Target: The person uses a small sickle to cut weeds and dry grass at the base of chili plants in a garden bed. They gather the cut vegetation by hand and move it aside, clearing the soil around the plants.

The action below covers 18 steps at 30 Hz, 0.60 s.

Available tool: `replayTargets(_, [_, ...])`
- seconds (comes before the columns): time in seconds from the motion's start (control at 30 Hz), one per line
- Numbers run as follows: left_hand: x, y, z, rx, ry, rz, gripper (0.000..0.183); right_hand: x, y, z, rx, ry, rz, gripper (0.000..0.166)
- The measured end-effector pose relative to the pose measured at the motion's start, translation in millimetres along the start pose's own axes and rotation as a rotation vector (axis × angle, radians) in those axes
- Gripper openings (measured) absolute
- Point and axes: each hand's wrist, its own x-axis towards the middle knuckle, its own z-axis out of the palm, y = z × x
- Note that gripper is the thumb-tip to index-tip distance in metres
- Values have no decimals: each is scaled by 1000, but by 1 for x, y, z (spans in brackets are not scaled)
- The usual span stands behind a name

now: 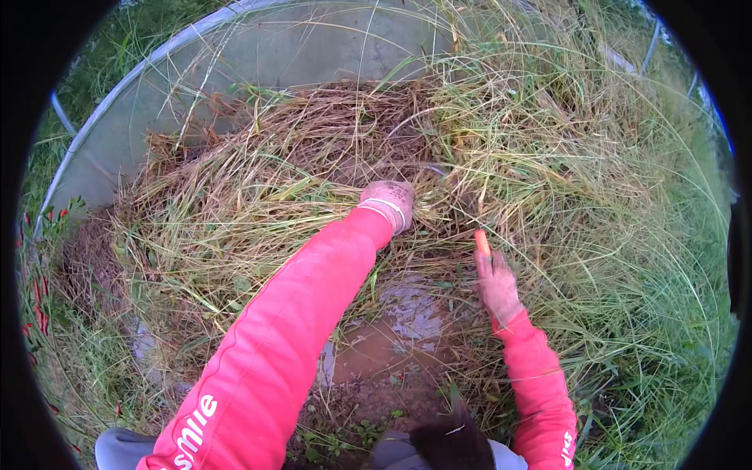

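Observation:
My left hand (389, 201), in a muddy pink glove with a white band at the wrist, is closed around a bunch of long grass stems (311, 208). Cut-looking stem ends (432, 208) stick out to its right. Lower and to the right, my right hand (498, 288), also muddy and slightly blurred, grips the orange handle (482, 242) of a tool that looks like a sickle. Its blade is blurred among the grass, so the shape is hard to make out. Standing grass (529, 164) rises just beyond the tool.
Flattened brown straw (329, 117) lies beyond my left hand. A muddy puddle (382, 349) spreads between my arms. Behind stands a translucent plastic sheet (282, 50) under a curved pipe (138, 70). Red chilli peppers (41, 317) hang at the left; dense grass (658, 329) fills the right.

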Motion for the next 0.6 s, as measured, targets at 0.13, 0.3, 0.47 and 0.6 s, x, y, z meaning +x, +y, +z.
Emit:
replayTargets(0.13, [-2,-6,17,-9,-57,-16,37,28,-43,-18,435,-374,367,35])
replayTargets(0.3, [-3,17,0,-71,-68,-23,37,71,-19,-11,250,-322,357,39])
replayTargets(0.47, [1,-12,7,-30,-72,3,41,2,-24,-8,557,-210,423,44])
replayTargets(0.6, [2,0,21,-86,-90,10,42,43,-40,-12,559,-366,605,60])
